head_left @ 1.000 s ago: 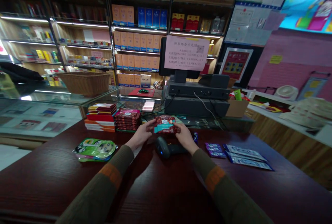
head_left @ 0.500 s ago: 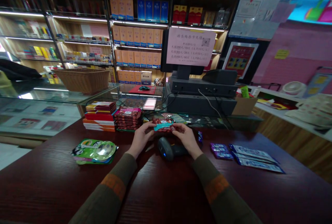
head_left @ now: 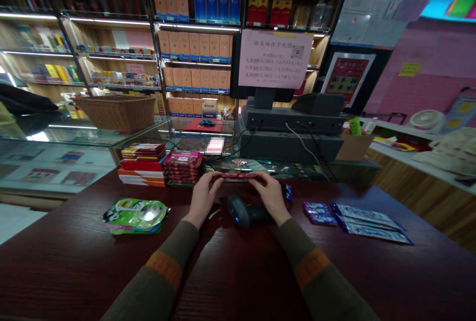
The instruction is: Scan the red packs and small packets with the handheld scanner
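Note:
A thin red snack packet [head_left: 238,175] is held level between my two hands, its edge turned toward me so its printed face is hidden. My left hand [head_left: 204,195] pinches one end, and my right hand [head_left: 271,196] pinches the other. Below the packet, a black barcode scanner [head_left: 240,211] with a blue light lies on the dark wooden counter [head_left: 230,281]. To the left of my left hand is a stack of similar red packets [head_left: 183,168], beside a pile of red, white and orange boxes [head_left: 142,164].
A green panda-print pack [head_left: 137,215] lies on the left. On the right are small purple packets [head_left: 320,213] and long blue-white sachets [head_left: 372,223]. Behind stand a monitor with a pink sign [head_left: 275,60], a dark cash drawer [head_left: 290,146] and a wicker basket [head_left: 117,112].
Both hands have tipped the packet so its printed, turquoise-banded face has gone from sight and only the edge shows. The camera view has shifted slightly.

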A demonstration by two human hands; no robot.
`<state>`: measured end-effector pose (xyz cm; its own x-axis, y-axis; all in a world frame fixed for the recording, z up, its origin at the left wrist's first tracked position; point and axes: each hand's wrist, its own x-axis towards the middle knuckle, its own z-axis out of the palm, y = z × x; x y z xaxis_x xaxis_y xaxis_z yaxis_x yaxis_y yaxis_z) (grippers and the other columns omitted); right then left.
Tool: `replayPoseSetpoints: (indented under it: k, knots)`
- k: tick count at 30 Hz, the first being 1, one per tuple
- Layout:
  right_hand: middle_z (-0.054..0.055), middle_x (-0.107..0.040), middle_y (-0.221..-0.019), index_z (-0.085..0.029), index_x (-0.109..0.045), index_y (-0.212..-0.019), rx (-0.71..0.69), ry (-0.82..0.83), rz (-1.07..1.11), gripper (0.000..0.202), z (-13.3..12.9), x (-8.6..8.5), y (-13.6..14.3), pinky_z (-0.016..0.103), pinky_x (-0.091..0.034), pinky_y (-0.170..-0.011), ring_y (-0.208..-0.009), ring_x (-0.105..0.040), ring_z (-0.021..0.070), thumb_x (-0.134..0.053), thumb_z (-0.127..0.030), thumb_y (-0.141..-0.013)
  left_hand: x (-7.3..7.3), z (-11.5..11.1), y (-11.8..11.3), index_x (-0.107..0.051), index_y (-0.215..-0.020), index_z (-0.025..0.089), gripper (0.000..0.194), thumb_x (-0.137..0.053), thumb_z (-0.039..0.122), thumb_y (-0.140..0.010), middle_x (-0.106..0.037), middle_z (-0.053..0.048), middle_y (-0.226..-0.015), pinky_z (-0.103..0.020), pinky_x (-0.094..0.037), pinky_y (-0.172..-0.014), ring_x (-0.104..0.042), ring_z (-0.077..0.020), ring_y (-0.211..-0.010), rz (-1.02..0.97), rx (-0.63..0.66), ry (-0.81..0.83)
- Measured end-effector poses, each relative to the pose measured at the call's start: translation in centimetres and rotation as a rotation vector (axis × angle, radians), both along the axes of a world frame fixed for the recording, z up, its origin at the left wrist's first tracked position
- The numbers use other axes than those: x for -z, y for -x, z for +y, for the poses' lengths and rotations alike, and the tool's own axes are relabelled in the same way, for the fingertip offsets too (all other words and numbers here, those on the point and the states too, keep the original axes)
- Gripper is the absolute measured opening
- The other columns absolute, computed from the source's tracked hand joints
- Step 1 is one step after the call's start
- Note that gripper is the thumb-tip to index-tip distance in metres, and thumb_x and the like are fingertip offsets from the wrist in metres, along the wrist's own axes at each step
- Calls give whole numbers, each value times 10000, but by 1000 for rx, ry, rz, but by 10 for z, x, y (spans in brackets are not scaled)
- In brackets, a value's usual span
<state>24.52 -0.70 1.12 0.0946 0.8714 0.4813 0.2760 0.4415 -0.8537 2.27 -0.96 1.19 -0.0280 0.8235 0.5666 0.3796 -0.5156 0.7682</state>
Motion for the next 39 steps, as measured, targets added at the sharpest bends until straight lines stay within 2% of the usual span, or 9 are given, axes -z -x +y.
replayPoseSetpoints:
  k: [3,8,12,15,21,24,28,32,39]
  knots:
    - [47,-736,-989,-229,-729,-946,54,-56,-47,219,-2,-4,2,364,-513,-892,-945,-667,240,-684,-402,-820,6,3,0,-634,-1197,214,298,-600,328,-924,-660,-60,-1098,-319,-493,-968,-630,-194,-1040,73,-31,-58]
    - [71,-722,-1034,-211,-705,-933,95,-86,17,261,1,-7,3,369,-496,-937,-999,-650,247,-695,-437,-803,18,8,3,-376,-1507,292,696,-653,196,-876,-541,-59,-1199,-377,-450,-1068,-542,-204,-1164,302,-39,-173]
    - [36,-734,-941,-214,-664,-937,-25,-12,100,240,0,-8,9,330,-527,-836,-869,-673,214,-681,-419,-813,20,7,1,-299,-1547,321,799,-676,174,-858,-488,-76,-1218,-448,-449,-1078,-505,-236,-1173,365,-112,-232]
    - [25,-727,-894,-220,-649,-908,-28,-16,120,215,-4,-11,15,308,-527,-777,-819,-664,205,-684,-407,-807,21,6,-1,-266,-1556,328,831,-684,177,-854,-467,-90,-1248,-483,-445,-1088,-494,-261,-1207,367,-126,-261]
    - [18,-706,-847,-216,-646,-898,5,-36,106,234,-5,-11,17,289,-508,-731,-765,-634,187,-666,-439,-828,19,4,0,34,-1598,326,1030,-658,131,-860,-453,-115,-1335,-458,-441,-1112,-507,-256,-1275,340,-94,-246]
    - [5,-676,-783,-215,-620,-864,24,-19,135,250,-4,-11,17,267,-492,-633,-691,-604,173,-679,-453,-815,17,4,1,-1,-1599,339,1008,-650,121,-860,-340,-145,-1490,-432,-459,-1103,-504,-251,-1313,406,-79,-303]
    - [8,-674,-800,-218,-599,-890,36,7,181,270,-6,-14,19,264,-476,-574,-659,-593,170,-684,-459,-802,14,4,2,-95,-1601,314,906,-633,177,-885,-164,-164,-1644,-472,-435,-1123,-405,-317,-1424,575,-115,-424]
    - [20,-688,-831,-216,-596,-885,21,1,144,271,-9,-18,20,283,-498,-661,-707,-612,180,-669,-464,-803,9,3,4,-83,-1607,260,885,-602,200,-894,-258,-166,-1640,-467,-438,-1104,-434,-327,-1407,668,-138,-388]
    - [39,-723,-877,-200,-638,-914,-22,-13,68,265,-8,-16,20,306,-523,-744,-771,-648,194,-640,-451,-828,11,1,8,-110,-1603,224,982,-666,168,-795,-403,-171,-1542,-461,-453,-1040,-465,-333,-1349,709,-169,-320]
